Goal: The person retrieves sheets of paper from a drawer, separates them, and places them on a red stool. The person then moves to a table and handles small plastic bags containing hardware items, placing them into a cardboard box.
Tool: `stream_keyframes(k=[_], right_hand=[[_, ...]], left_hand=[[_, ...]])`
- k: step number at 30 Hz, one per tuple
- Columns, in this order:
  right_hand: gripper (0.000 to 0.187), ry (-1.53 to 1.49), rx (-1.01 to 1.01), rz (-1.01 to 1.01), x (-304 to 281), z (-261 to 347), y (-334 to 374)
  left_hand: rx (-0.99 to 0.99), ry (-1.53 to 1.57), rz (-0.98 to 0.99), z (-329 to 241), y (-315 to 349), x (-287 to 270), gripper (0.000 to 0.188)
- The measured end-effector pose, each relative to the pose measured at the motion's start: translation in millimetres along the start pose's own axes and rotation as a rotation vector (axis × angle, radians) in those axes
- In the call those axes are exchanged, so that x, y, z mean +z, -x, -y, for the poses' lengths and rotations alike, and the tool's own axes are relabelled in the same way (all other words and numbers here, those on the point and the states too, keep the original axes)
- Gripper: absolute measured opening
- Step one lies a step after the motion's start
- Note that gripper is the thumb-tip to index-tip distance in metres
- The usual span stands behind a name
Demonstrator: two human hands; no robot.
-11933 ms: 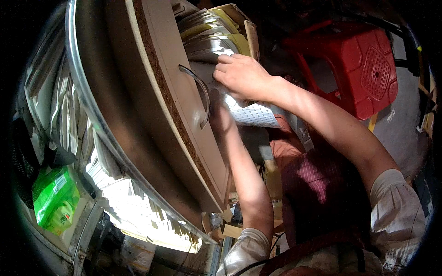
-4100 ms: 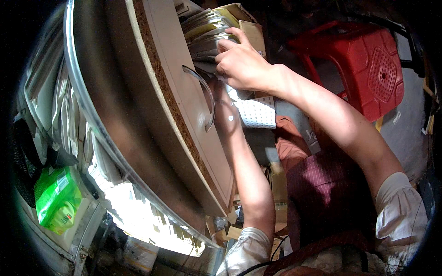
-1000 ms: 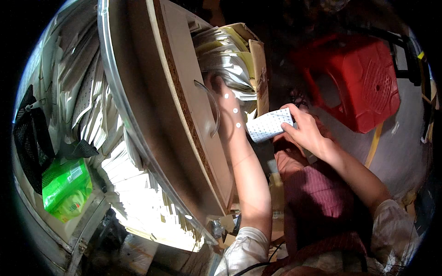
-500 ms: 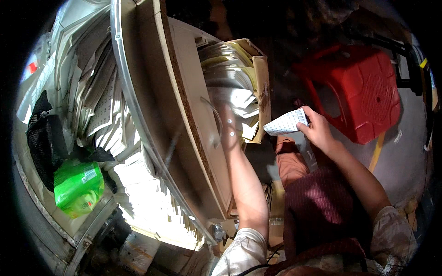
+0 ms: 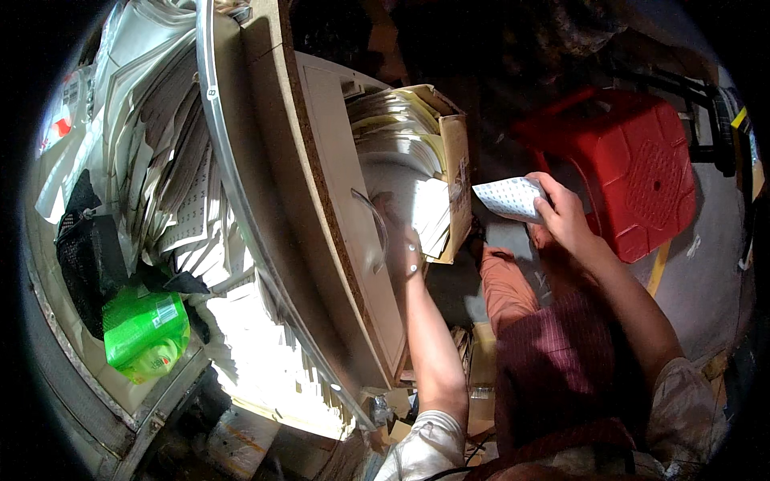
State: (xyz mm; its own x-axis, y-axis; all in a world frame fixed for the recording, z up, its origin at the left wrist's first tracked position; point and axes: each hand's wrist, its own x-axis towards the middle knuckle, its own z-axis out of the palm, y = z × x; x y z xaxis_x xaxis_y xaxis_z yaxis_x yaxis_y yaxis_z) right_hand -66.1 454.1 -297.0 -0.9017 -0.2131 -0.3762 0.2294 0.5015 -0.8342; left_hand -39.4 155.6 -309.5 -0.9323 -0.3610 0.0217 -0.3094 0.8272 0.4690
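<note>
In my right hand (image 5: pixel 564 212) is a small white sheaf of paper (image 5: pixel 512 199) with rows of small printed marks, pinched at its right end between thumb and fingers. My left hand (image 5: pixel 393 220) reaches into an open cardboard box (image 5: pixel 459 180), between its papers and the drawer front. Shadow covers the fingers there, so whether they grip anything is unclear. Stacked paper sheets (image 5: pixel 409 144) fill the far part of the box. A brightly lit bundle (image 5: pixel 431 210) lies just right of the left hand.
A pale drawer front (image 5: pixel 341 168) with a curved metal handle (image 5: pixel 373 228) stands beside my left forearm. Left of it, a surface carries paper piles (image 5: pixel 188 200), a green packet (image 5: pixel 144 329) and a black mesh item (image 5: pixel 84 256). A red plastic stool (image 5: pixel 650 172) stands right.
My right hand has moved slightly right and up with the white sheaf, which has turned. My left hand has drawn back a little toward the drawer side of the box.
</note>
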Motion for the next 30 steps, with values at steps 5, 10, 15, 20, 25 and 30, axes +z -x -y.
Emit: stream_keyframes(k=[5, 10, 15, 20, 25, 30], right_hand=[[0.029, -0.009, -0.125, 0.017, -20, 9, -17], [0.027, -0.316, 0.131, -0.158, -55, -19, 4], [0.062, -0.226, 0.503, -0.617, -136, -92, 51], [0.065, -0.134, 0.332, -0.617, -207, -178, 81], [0.069, 0.049, 0.276, -0.618, -211, -196, 68], [0.065, 0.14, 0.229, -0.615, -245, -243, 73]], left_hand=[[-0.189, 0.329, 0.096, -3, -8, -14, 0.045], [-0.297, 0.311, 0.211, -14, 2, -29, 0.075], [-0.146, 0.348, 0.17, 8, 8, -8, 0.08], [-0.048, 0.226, 0.156, -3, 3, -15, 0.08], [-0.201, 0.13, 0.125, -7, -9, -19, 0.081], [-0.316, 0.062, 0.125, -20, -18, -7, 0.084]])
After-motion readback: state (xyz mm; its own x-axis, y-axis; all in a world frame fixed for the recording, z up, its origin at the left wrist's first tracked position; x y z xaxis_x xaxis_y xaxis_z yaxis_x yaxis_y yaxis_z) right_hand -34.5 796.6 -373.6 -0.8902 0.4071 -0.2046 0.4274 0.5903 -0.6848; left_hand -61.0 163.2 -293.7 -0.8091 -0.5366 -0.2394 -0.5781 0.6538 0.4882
